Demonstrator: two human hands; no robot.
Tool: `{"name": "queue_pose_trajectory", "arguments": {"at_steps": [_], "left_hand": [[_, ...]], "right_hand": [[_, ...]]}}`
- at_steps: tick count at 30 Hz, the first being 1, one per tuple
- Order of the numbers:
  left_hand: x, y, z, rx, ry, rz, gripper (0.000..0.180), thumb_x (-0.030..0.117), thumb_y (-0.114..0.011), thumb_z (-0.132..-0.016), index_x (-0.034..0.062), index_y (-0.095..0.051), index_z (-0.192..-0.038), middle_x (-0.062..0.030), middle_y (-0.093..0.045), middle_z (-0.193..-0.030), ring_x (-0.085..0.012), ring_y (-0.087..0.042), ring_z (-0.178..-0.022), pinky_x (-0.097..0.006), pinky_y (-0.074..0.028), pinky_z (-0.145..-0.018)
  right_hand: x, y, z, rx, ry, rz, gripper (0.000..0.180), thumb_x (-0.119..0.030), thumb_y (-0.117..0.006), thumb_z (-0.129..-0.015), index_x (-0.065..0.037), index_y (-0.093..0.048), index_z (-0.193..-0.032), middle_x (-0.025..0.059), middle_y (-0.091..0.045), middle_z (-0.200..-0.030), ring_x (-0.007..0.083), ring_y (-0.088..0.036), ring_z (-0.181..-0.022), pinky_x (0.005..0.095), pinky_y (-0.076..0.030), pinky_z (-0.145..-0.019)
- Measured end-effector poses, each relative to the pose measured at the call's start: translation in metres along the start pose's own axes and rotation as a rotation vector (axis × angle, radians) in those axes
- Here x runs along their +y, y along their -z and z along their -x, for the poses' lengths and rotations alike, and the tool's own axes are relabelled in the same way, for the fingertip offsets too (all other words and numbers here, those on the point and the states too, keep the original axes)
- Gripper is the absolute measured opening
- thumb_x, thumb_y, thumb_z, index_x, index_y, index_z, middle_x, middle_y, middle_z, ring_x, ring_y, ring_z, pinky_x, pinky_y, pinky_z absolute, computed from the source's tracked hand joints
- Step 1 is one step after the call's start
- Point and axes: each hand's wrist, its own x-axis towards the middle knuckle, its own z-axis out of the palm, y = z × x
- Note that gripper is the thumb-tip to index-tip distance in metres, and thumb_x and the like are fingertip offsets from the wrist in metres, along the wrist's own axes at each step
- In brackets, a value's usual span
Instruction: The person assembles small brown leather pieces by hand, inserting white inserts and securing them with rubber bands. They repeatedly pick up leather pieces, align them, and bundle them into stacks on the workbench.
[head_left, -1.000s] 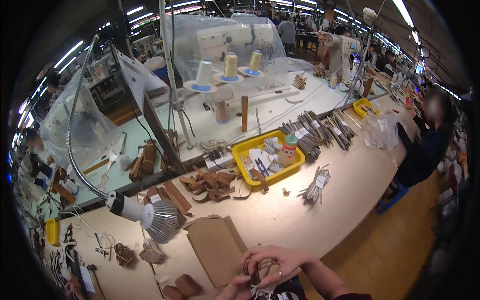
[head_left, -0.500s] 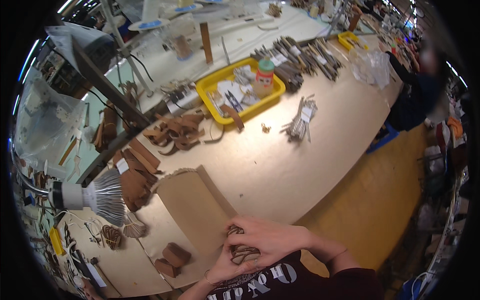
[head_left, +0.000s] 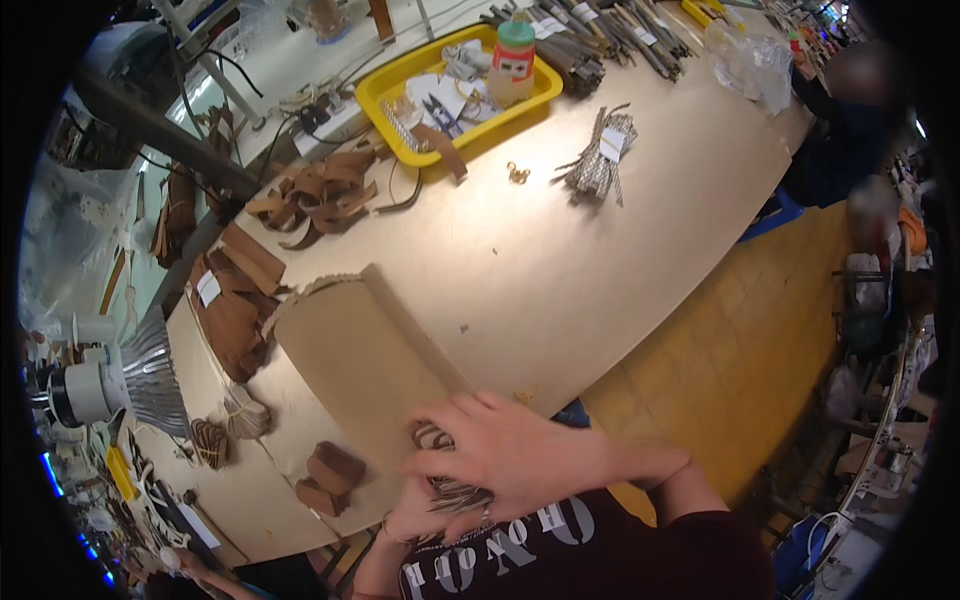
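Close to my body, both hands are wrapped around a bundle of coiled brown strips with pale edges. My right hand covers it from above and the right, its fingers curled over the far side. From below and the left, my left hand closes on the same bundle, mostly hidden behind it. Just beyond them lies a large tan sheet with a scalloped far edge. Two dark brown folded blocks sit on the table to the left of my hands.
A yellow tray holds a green-capped bottle and snips. Brown leather strips, a tagged leather stack, a tagged grey bundle and small gold pieces lie around. A lamp stands left; another person sits far right.
My view has tilted and shifted, so the table's things appear higher and farther left. Both hands keep their hold on the strip bundle, with the right fingers slightly shifted over it.
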Motion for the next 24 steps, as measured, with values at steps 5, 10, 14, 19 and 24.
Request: {"name": "queue_pose_trajectory", "arguments": {"at_steps": [5,10,14,19,24], "left_hand": [[0.044,-0.021,0.005,0.073,-0.068,0.170,0.087,-0.003,-0.084,-0.064,0.0009,-0.036,-0.136,-0.0119,-0.054,-0.121,-0.0179,-0.057,-0.109,-0.034,-0.050,-0.093],[0.062,-0.011,-0.010,-0.145,-0.163,0.781,0.095,-0.010,-0.082,-0.061,0.0069,-0.035,-0.142,-0.0156,-0.056,-0.116,-0.0213,-0.059,-0.099,-0.033,-0.053,-0.084],[0.062,-0.002,-0.006,-0.080,-0.207,0.727,0.100,-0.010,-0.084,-0.057,0.0083,-0.034,-0.142,-0.0159,-0.056,-0.115,-0.0215,-0.060,-0.096,-0.031,-0.053,-0.080],[0.060,-0.004,-0.007,-0.056,-0.221,0.563,0.100,-0.008,-0.085,-0.056,0.0072,-0.034,-0.141,-0.0145,-0.055,-0.118,-0.0195,-0.059,-0.096,-0.030,-0.052,-0.082],[0.057,-0.006,-0.011,-0.113,-0.225,0.393,0.096,-0.006,-0.086,-0.057,0.0060,-0.037,-0.138,-0.0139,-0.052,-0.123,-0.0171,-0.059,-0.096,-0.030,-0.051,-0.083]], "right_hand": [[0.028,0.043,0.000,0.232,0.086,-0.206,0.063,-0.045,-0.077,-0.074,-0.009,-0.055,-0.120,0.0181,-0.048,-0.124,0.0352,-0.050,-0.110,0.0428,-0.041,-0.090],[0.063,0.054,0.037,-0.084,-0.315,0.175,0.033,-0.029,-0.072,-0.082,-0.009,-0.059,-0.104,0.0113,-0.054,-0.101,0.0313,-0.054,-0.099,0.0415,-0.044,-0.083],[0.080,0.005,0.068,-0.063,-0.334,0.253,0.024,-0.023,-0.070,-0.082,-0.008,-0.060,-0.096,0.0114,-0.056,-0.093,0.0318,-0.056,-0.092,0.0417,-0.045,-0.079],[0.099,-0.017,0.080,0.086,-0.437,0.191,0.017,-0.018,-0.069,-0.083,-0.006,-0.061,-0.092,0.0101,-0.057,-0.088,0.0307,-0.057,-0.088,0.0400,-0.047,-0.076],[0.084,0.001,0.063,0.157,-0.582,-0.067,0.010,-0.012,-0.070,-0.084,-0.005,-0.065,-0.089,0.0090,-0.059,-0.092,0.0261,-0.059,-0.086,0.0352,-0.049,-0.076]]}}
